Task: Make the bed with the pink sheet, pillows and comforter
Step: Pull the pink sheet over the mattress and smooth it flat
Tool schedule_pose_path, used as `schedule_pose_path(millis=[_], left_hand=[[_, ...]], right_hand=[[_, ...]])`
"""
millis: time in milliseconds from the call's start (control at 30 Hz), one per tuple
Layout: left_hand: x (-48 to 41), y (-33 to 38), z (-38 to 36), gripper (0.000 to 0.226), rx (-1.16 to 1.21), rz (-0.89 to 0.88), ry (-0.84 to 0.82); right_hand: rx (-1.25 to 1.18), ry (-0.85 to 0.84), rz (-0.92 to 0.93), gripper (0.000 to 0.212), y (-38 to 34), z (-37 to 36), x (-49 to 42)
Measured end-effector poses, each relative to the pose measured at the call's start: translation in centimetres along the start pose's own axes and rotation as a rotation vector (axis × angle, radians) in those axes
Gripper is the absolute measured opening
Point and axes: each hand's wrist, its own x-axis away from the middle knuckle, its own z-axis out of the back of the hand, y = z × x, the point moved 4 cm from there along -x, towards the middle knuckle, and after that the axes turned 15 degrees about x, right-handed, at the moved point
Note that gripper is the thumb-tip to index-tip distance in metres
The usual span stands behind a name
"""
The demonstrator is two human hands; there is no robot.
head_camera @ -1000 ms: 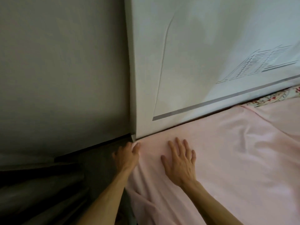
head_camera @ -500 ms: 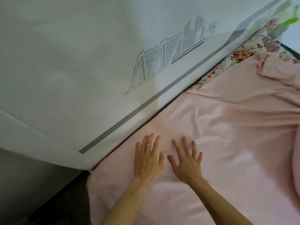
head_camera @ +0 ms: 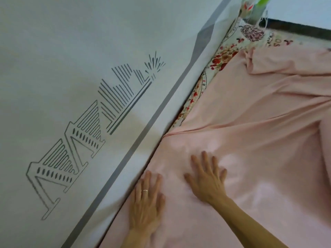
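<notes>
Both hands lie flat, palms down, fingers straight and spread, holding nothing. The left hand (head_camera: 146,203), with a ring (head_camera: 145,190) on one finger, presses on the pink sheet (head_camera: 259,140). The right hand (head_camera: 207,178) presses on the same sheet just to its right and a little farther ahead; the two are apart, not touching.

Edges: the sheet's near-left edge runs just beside the left hand, tight along the foot of a white panel (head_camera: 71,59) that rises on that side, so there is no room leftward. Ahead of the hands the sheet edge pulls away from the panel. That bares a strip of floral fabric (head_camera: 219,59) underneath, which widens toward the far corner. The sheet's far corner is bunched and folded back there. A long crease starts at the panel ahead of the hands and runs off to the right.

Open room: to the right of the right hand and ahead of it there is a wide stretch of sheet, creased but open. A dark strip (head_camera: 295,28) marks the far side. Something green (head_camera: 258,8) stands at the far corner, too blurred to tell.

Markings: a grey stripe (head_camera: 155,113) runs along the panel's lower part. Above it is a grey line drawing (head_camera: 86,140) of hatched bars and a burst; cannot tell if any of it is lettering. The small marks on the floral fabric are unreadable.
</notes>
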Motion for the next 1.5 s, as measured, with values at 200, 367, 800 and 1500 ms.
schedule_pose_path(millis=[200,367,800,1500], left_hand=[[-13.6,9.5,1.5,0.053,-0.030,-0.291,-0.103],[-22.1,13.0,4.5,0.041,-0.014,-0.206,-0.027],[-28.8,14.0,4.8,0.049,-0.184,-0.132,-0.126],[-29.8,12.9,0.4,0.069,0.255,-0.141,-0.014]], right_hand=[[-0.230,0.132,-0.146,0.072,3.1,4.4,-4.5],[-0.414,0.392,-0.237,0.047,5.6,10.8,-9.7],[-0.264,-0.106,-0.420,0.070,5.1,15.8,-24.6],[-1.499,0.061,-0.149,0.031,4.5,21.9,-32.2]])
